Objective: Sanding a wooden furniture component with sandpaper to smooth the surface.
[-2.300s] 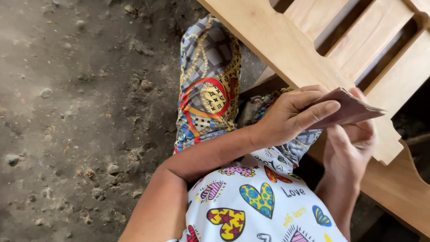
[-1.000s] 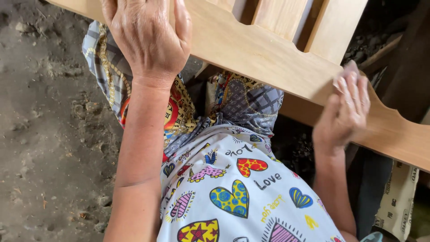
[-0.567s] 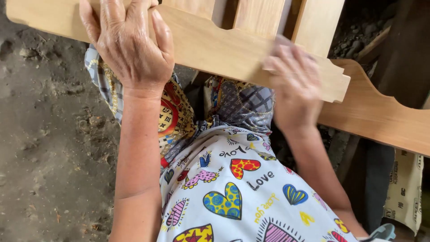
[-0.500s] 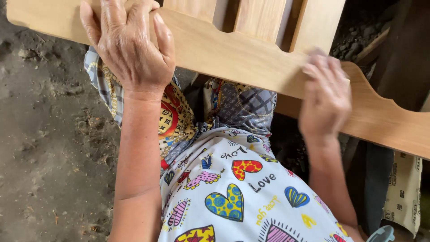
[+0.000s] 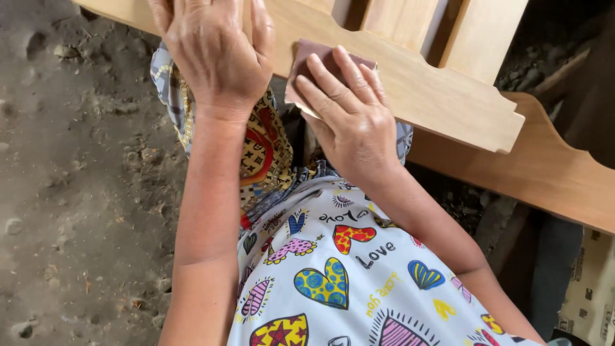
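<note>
Your right hand (image 5: 349,122) presses a folded brown sheet of sandpaper (image 5: 306,61) flat against the edge of the wooden rail (image 5: 442,96), fingers spread over it in a firm grip. Your left hand (image 5: 214,54) lies clenched over the same rail just beside it, above your lap.

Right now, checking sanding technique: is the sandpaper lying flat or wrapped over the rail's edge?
Wrapped over: the brown sandpaper bends across the wooden rail edge under the right hand.
</note>
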